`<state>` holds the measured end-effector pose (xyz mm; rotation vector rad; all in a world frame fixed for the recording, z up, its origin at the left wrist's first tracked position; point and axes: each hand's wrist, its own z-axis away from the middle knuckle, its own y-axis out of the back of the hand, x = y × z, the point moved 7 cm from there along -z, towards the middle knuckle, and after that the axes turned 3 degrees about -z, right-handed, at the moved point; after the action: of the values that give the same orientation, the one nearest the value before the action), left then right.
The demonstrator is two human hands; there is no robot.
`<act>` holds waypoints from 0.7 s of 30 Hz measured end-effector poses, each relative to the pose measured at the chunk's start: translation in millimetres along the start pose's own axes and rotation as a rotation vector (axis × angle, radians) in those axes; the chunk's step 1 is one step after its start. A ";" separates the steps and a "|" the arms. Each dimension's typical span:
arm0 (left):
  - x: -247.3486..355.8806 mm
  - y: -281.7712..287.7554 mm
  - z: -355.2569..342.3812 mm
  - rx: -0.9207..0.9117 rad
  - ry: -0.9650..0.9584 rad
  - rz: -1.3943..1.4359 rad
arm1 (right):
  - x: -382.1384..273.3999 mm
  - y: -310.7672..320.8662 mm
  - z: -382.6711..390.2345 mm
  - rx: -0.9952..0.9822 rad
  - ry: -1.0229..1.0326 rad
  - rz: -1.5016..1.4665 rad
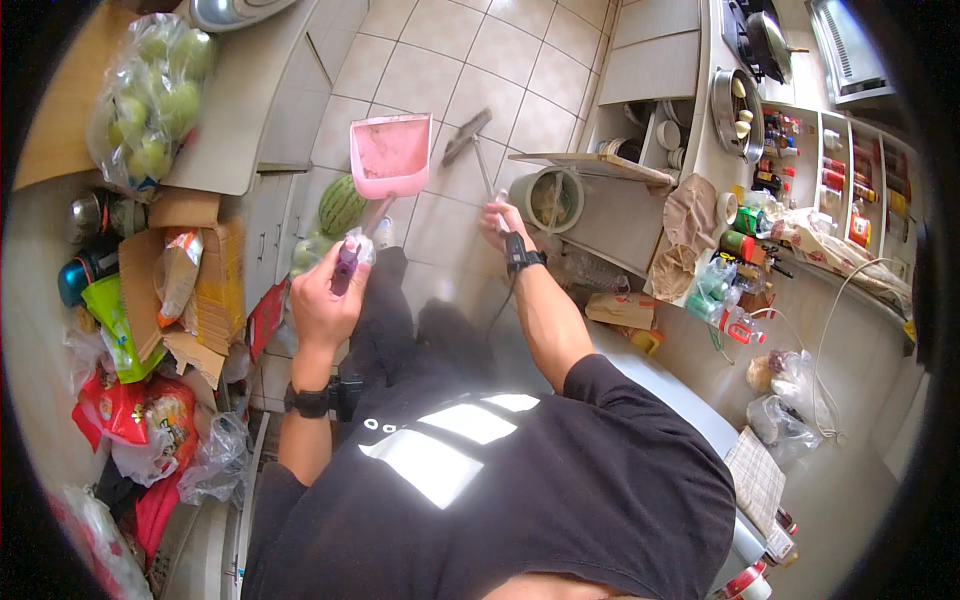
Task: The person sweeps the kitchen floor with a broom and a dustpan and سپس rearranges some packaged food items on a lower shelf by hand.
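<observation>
Near left, an open brown cardboard box (222, 280) narrows the standing room; farther along, a round green striped watermelon (343, 205) sits beside pale flat-fronted cabinets (285, 105). At right, a round pale-green bucket (518, 200) and an open pale cabinet door (600, 164) jut inward. Beyond, cream square-tiled floor (480, 60) lies open. The left hand (325, 297) is curled around the purple-ended handle of a pink plastic dustpan (393, 158); the right hand (503, 225) grips a thin-handled grey broom (467, 136), its head right of the pan.
</observation>
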<state>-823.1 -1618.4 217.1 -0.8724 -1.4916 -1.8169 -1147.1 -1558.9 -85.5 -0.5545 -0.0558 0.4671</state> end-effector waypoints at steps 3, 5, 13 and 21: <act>2.7 3.7 -9.7 0.033 -0.037 -0.014 | 4.3 6.8 33.3 0.084 0.041 0.006; 2.9 7.7 -16.0 0.030 -0.035 -0.055 | 18.2 18.8 62.8 0.098 -0.164 0.000; 29.0 2.8 -32.7 0.083 0.072 0.005 | -9.6 32.7 98.7 0.125 -0.303 0.862; 92.9 -32.5 -39.9 0.320 0.112 0.029 | -139.9 55.3 -21.7 0.098 -0.600 1.061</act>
<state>-907.8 -1657.5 267.8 -0.6220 -1.6298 -1.5238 -1291.1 -1590.0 -122.6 -0.2908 -0.3168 1.6549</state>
